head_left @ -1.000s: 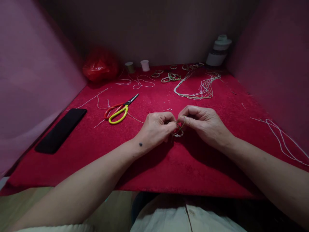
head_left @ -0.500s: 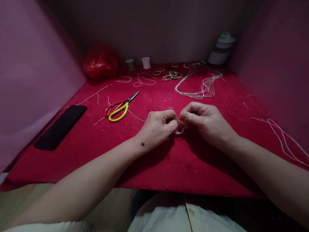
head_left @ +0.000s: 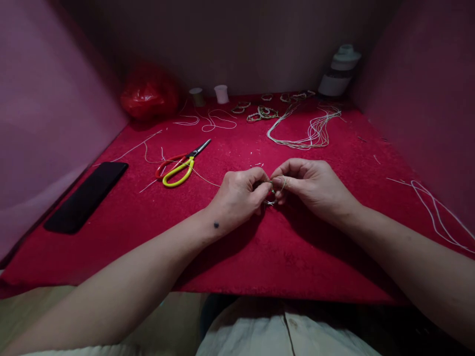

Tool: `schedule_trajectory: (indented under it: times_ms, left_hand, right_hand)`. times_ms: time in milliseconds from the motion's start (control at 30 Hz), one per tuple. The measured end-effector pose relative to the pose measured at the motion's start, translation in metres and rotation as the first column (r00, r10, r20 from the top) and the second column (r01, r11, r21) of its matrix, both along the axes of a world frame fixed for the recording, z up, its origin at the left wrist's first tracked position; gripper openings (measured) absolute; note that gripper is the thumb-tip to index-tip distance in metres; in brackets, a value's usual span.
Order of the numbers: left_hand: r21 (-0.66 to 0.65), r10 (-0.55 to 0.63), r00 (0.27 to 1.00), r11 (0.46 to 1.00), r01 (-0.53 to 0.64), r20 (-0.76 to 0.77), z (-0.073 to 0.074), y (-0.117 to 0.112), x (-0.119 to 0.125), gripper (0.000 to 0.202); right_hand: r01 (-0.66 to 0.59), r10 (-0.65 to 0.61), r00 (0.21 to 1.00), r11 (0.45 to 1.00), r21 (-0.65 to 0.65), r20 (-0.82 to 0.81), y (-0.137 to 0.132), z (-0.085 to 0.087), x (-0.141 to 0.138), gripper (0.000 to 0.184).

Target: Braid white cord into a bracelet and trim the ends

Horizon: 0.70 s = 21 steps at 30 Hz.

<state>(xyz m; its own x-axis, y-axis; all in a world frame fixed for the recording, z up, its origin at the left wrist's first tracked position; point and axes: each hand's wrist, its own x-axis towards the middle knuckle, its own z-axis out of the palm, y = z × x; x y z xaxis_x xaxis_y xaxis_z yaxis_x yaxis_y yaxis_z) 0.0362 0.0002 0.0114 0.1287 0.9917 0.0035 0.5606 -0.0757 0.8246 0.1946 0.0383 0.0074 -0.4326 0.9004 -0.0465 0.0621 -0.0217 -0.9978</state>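
A wide table under a textured red cloth carries everything, between pinkish side panels. At the far left sits a rounded, shiny red plastic bag; at the far right, a white-capped dark bottle whose pale lower band is too dim to read. A looped hank of pale thin cords lies beyond the hands, a flat black rectangular slab to their left, and nearer them scissors with one red and one yellow handle, crossed by a thread. The left hand and the right hand nearly meet, each pinching the same piece between thumb and fingertips: a small braided green-and-white cord ring above the cloth, greenish at the top, whitish below, partly hidden by the fingers. A fine greenish strand loops by the right thumb. Behind stand an olive spool and a white spool, with similar braided rings alongside. Tiny white clippings dot the cloth just beyond the fingers.
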Motion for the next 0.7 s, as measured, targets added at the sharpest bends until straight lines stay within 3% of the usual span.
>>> schedule_trajectory:
  times_ms: [267,467,700]
  left_hand:
    - [-0.034,-0.023,1.0,0.999,0.023,0.0,0.003,-0.0017,0.0,0.017]
    - [-0.04,-0.045,0.999,0.998,0.046,0.03,0.0046,-0.001,-0.0014,0.017]
    - [-0.073,-0.035,0.998,0.997,0.039,0.055,0.0048,-0.0008,-0.0015,0.016]
  right_hand:
    - [-0.01,0.01,0.999,1.0,-0.003,0.046,0.0011,0.0008,0.0009,0.009]
    - [0.005,-0.005,1.0,1.0,-0.026,-0.011,0.0003,0.0019,0.0016,0.018]
    - [-0.031,0.035,0.999,0.987,0.161,-0.022,-0.0075,0.0033,0.0005,0.024]
